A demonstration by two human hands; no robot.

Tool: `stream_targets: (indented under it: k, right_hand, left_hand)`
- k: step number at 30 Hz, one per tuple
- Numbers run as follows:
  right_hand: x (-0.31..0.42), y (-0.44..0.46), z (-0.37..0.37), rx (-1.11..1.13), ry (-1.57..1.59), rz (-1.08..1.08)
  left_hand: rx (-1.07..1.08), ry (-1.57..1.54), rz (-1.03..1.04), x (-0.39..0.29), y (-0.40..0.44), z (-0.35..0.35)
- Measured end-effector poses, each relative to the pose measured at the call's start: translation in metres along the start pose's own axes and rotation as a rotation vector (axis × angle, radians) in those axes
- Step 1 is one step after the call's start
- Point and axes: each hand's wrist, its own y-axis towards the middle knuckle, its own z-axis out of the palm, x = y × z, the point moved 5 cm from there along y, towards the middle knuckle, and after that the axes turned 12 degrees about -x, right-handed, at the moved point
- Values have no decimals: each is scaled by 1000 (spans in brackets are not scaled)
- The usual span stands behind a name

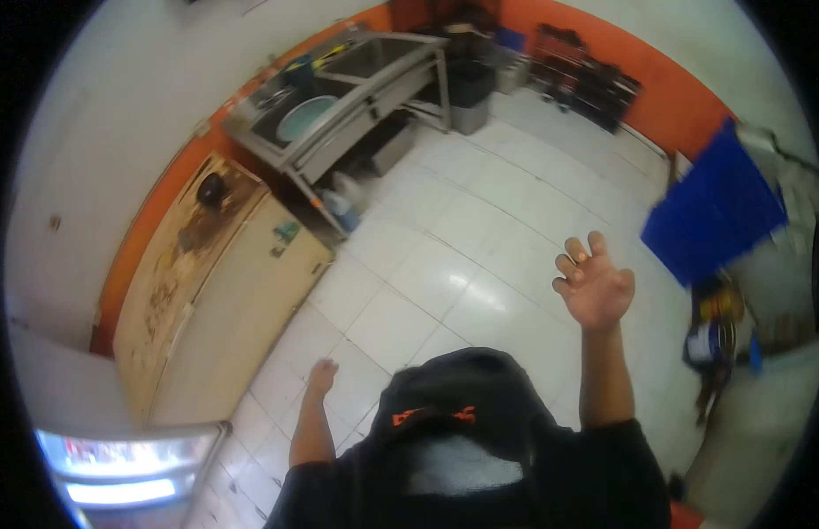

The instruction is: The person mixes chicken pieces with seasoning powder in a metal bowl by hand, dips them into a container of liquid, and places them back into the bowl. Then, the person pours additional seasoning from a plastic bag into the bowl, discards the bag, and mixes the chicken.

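Note:
My right hand (596,286) is raised above the tiled floor (480,264), palm toward me, its fingers loosely bent and apart with nothing in them. My left hand (322,376) hangs lower on the other side, over the tiles near a worn cream-coloured cabinet (242,309) that looks like an old fridge. Its fingers are too small and blurred to make out, and no held object shows. Between my arms is the black clothing (462,388) on my body, with orange lettering and a shiny pale patch.
Ahead on the left stands a metal sink unit (330,141) holding a teal basin (307,117). A dark grey bin (470,101) is beyond it. Black racks (595,84) line the orange wall. A blue panel (718,207) leans at right. A lit display case (127,463) is near left.

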Motion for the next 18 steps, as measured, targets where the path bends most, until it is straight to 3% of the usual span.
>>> stream_targets:
  k: [1,5,8,10,14,15,16,17,18]
  right_hand:
    - [-5,41,-22,-71,29,1]
    - [-31,213,-99,-86,14,113]
    - [-42,297,-142,-153,-47,97]
    - [-33,361,-168,-248,-90,38]
    - [-14,454,-215,-400,-104,-70]
    - [-6,470,-224,-437,-107,-83]
    - [1,488,-235,-451,-116,-77]
    - [11,505,-249,-491,-132,-117]
    - [20,522,-262,-528,-146,-158]
  left_hand:
    - [121,-35,-127,19,1,2]
    - [-34,-157,-499,36,27,-5]
    - [-159,-103,6,89,136,15]
    - [-297,-285,-358,34,228,14]
    - [-192,-106,-92,-114,473,27]
    - [-276,-181,47,-171,515,21]
    - [-211,-255,81,-227,561,16]
    - [-192,-321,213,-237,623,35]
    - [-164,-330,186,-292,654,24]
